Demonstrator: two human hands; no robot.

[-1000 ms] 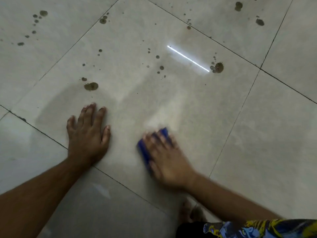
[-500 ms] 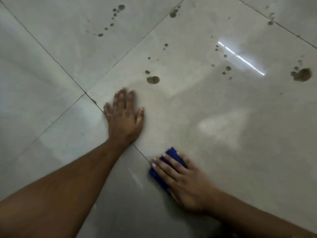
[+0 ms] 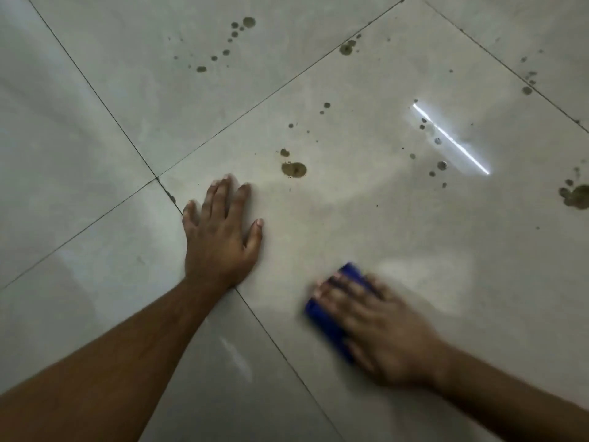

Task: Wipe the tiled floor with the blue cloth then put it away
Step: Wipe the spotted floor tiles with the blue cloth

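Observation:
A folded blue cloth (image 3: 325, 317) lies flat on the pale tiled floor (image 3: 414, 244), low and right of centre. My right hand (image 3: 379, 327) presses down on it with straight fingers and is blurred by motion; most of the cloth is hidden under the palm. My left hand (image 3: 223, 237) rests flat on the floor to the left, fingers spread, holding nothing. Brown mud spots dot the tiles: a large one (image 3: 294, 169) just beyond my left fingertips, another (image 3: 578, 196) at the right edge.
Dark grout lines (image 3: 127, 138) cross the floor diagonally. Several small brown drops (image 3: 236, 35) trail across the far tile. A bright strip of reflected light (image 3: 451, 138) lies at the upper right. A dull wiped patch spreads around my hands.
My right hand has slid the blue cloth to the right, off the grout line and onto the big tile. My left hand stays planted; the view has shifted slightly.

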